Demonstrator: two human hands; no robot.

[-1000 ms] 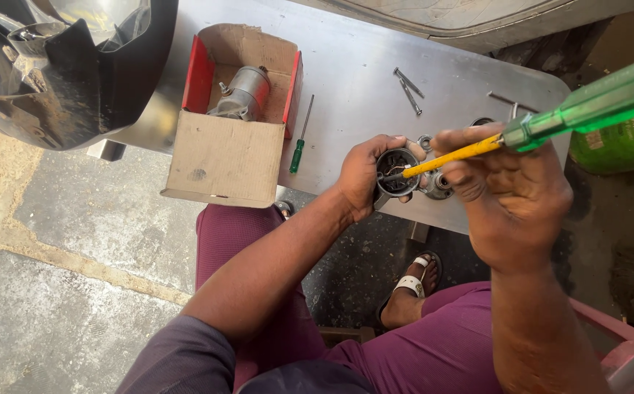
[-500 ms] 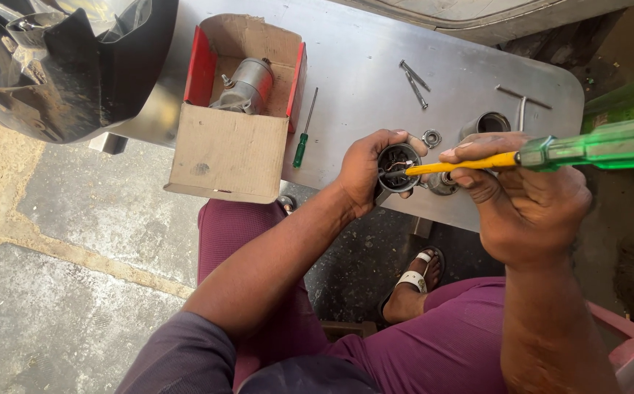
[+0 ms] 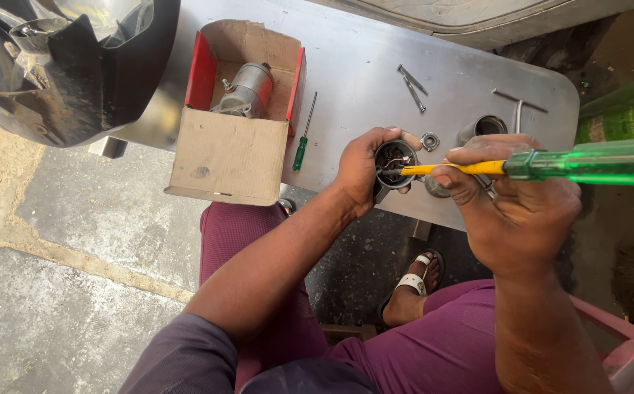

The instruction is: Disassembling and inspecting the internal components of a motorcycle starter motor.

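Nearest to us were our own legs in purple trousers [image 3: 441,350], and one foot in a white sandal [image 3: 413,281] stood on the dark floor below the table edge. Above them, our right hand [image 3: 514,211] was closed around a screwdriver with a green handle [image 3: 587,162] and a yellow shaft, the fingers curled over the place where shaft and handle meet. The yellow tip reached inside a small round black motor cap [image 3: 393,162]. Our left hand [image 3: 364,171] gripped this cap from the side, fingers wrapped around its rim, just over the near edge of the grey metal table [image 3: 361,80].

Just beside the cap, a small ring-shaped nut [image 3: 429,140] lay on the table, and a short metal cylinder [image 3: 480,128] stood near it. A little farther, a thin screwdriver with a green grip [image 3: 303,135] lay beside an open cardboard box [image 3: 222,157] with red flaps, and inside the box rested a grey starter motor [image 3: 248,89]. Two long bolts [image 3: 412,86] lay well apart, toward the far side. At the far left corner sat a black plastic vehicle cover [image 3: 76,66].
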